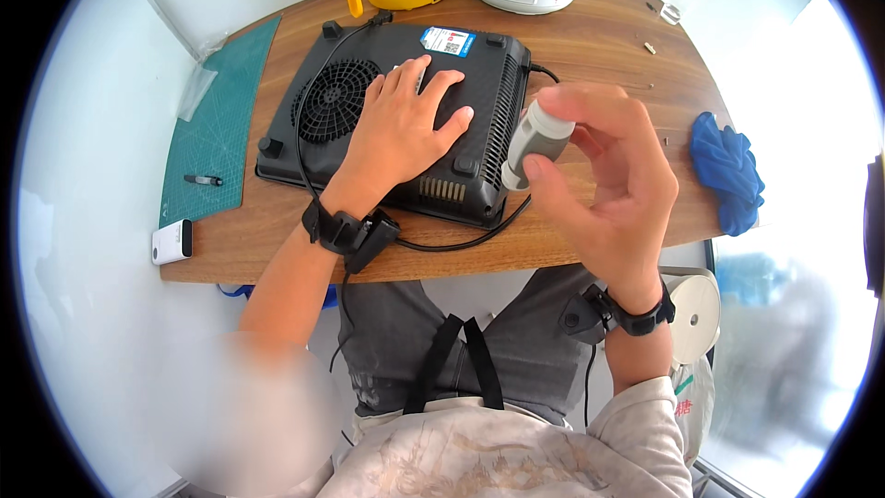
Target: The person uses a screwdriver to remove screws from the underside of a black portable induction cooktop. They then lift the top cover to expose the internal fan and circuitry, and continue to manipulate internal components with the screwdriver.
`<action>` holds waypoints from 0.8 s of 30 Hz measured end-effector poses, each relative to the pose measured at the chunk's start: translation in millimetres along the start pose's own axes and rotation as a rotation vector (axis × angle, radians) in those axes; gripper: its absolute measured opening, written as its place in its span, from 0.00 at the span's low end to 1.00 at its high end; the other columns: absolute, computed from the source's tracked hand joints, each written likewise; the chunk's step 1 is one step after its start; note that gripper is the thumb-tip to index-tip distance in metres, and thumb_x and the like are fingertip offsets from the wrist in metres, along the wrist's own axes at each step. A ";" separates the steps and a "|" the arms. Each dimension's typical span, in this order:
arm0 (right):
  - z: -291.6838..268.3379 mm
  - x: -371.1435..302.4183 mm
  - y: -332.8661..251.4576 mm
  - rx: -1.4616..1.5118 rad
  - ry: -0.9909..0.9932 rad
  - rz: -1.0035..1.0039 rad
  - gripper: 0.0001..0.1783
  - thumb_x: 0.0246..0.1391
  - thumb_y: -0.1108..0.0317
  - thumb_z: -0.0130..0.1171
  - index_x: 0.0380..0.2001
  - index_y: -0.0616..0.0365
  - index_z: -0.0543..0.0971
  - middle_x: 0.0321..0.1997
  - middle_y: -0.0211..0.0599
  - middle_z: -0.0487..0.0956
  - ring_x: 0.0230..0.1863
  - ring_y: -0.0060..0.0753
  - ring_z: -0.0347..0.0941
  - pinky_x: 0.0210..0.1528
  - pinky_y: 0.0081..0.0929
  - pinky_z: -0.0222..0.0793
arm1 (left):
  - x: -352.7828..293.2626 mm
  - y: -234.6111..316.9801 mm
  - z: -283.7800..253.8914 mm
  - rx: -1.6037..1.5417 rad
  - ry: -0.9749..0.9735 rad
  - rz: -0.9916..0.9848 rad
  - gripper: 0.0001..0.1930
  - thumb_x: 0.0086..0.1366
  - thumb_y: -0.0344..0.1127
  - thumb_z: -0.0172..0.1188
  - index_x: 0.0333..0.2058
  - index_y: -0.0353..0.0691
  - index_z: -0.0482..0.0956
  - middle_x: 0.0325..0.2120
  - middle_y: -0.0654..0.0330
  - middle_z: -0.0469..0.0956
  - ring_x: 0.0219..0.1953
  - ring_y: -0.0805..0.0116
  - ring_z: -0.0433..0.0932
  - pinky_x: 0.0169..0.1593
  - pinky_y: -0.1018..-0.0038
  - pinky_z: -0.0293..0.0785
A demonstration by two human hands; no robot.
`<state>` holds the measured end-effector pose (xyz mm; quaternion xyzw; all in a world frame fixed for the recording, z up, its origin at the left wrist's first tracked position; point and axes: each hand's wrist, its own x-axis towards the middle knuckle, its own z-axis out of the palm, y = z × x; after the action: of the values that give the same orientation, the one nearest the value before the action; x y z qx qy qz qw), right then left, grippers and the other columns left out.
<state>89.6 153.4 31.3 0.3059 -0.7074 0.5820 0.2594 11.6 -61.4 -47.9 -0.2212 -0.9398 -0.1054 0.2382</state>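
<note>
R hand (619,186): thumb & fingers closed on 1 grey/wht cylinder (538,141), tilted, near R side of blk appliance (481,97). L hand (395,127): fingers spread, palm down on appl., L of R-hand grip, nothing grasped. Also: blue cloth (726,171), R of grip; green mat (219,120), L of both hands.

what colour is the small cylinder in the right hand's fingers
The small cylinder is grey with whitish ends, best seen in the head view.
</note>
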 end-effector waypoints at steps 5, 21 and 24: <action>0.0 -3.2 -0.4 0.028 0.008 -0.007 0.21 0.40 0.83 0.64 0.43 0.62 0.80 0.42 0.36 0.81 0.42 0.34 0.78 0.46 0.27 0.75 | -0.3 -0.2 -2.5 -0.013 -0.039 -0.022 0.24 0.65 0.43 0.59 0.60 0.52 0.70 0.61 0.46 0.67 0.63 0.47 0.66 0.66 0.52 0.60; -10.3 -15.1 -1.5 0.136 0.021 0.135 0.25 0.47 0.83 0.66 0.50 0.61 0.74 0.52 0.41 0.81 0.51 0.31 0.80 0.53 0.28 0.78 | 1.0 3.0 -5.2 -0.021 -0.034 -0.039 0.23 0.68 0.51 0.56 0.58 0.49 0.73 0.60 0.45 0.68 0.62 0.46 0.67 0.67 0.54 0.60; -15.9 -19.2 -0.6 0.110 0.089 0.185 0.25 0.47 0.86 0.61 0.50 0.61 0.72 0.54 0.45 0.80 0.52 0.34 0.80 0.53 0.30 0.79 | 1.2 3.9 -5.3 -0.014 -0.045 -0.045 0.23 0.68 0.52 0.56 0.58 0.50 0.73 0.61 0.46 0.68 0.62 0.46 0.67 0.67 0.54 0.60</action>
<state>103.3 171.4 20.7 0.2268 -0.6875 0.6543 0.2185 14.6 -59.1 -42.4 -0.2041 -0.9489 -0.1123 0.2130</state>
